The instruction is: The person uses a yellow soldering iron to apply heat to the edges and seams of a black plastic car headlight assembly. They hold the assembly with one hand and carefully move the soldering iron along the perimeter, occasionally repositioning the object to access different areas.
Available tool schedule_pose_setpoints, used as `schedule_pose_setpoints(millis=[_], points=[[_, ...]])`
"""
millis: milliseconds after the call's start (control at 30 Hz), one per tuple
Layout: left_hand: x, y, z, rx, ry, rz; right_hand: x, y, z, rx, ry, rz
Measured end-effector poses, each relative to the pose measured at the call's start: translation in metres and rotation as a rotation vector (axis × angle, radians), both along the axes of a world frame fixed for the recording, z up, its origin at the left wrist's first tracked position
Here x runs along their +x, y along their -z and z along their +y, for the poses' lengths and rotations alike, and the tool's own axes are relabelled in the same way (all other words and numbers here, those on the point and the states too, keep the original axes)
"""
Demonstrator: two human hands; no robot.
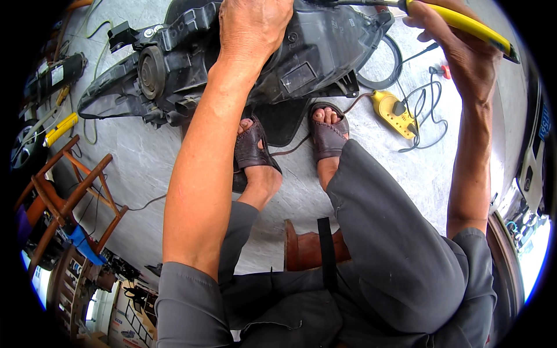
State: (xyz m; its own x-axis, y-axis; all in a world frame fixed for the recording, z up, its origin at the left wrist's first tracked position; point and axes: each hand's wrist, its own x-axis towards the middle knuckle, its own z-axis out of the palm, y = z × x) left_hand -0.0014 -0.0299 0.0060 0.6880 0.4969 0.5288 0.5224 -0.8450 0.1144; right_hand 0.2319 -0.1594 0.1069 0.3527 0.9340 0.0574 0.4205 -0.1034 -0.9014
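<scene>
A large black car headlight housing [313, 52] lies across the floor in front of me, its back side up, with a round cap [152, 72] at its left. My left hand [255, 26] reaches over the middle of the housing; its fingers are hidden at the top edge. At the upper right, my right hand [461, 49] is closed round a long tool with a yellow-and-black handle [464, 22]. The tool's thin dark shaft points left towards the housing's upper part. Its tip is hidden, so its exact kind does not show.
A yellow power strip [394, 114] with plugs and loose black cables lies right of my sandalled feet [331, 130]. Near it is a black ring [380, 61]. A brown wooden frame [75, 185] stands at the left. A brown stool [310, 250] is beneath me.
</scene>
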Motion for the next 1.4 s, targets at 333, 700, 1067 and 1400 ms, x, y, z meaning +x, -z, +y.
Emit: schedule_pose_setpoints(millis=[333, 700, 1067, 1400], points=[[0.002, -0.002, 0.000, -0.056, -0.011, 0.008, 0.016, 0.023, 0.000, 0.024, 0.003, 0.141], [0.004, -0.002, -0.002, -0.038, -0.009, -0.029, 0.015, 0.016, -0.006, -0.010, 0.035, 0.148], [0.002, -0.005, -0.003, -0.131, -0.014, -0.084, 0.006, 0.011, -0.011, 0.040, -0.003, 0.141], [0.005, -0.007, -0.004, -0.197, -0.064, -0.036, 0.045, 0.069, -0.031, 0.018, 0.021, 0.070]])
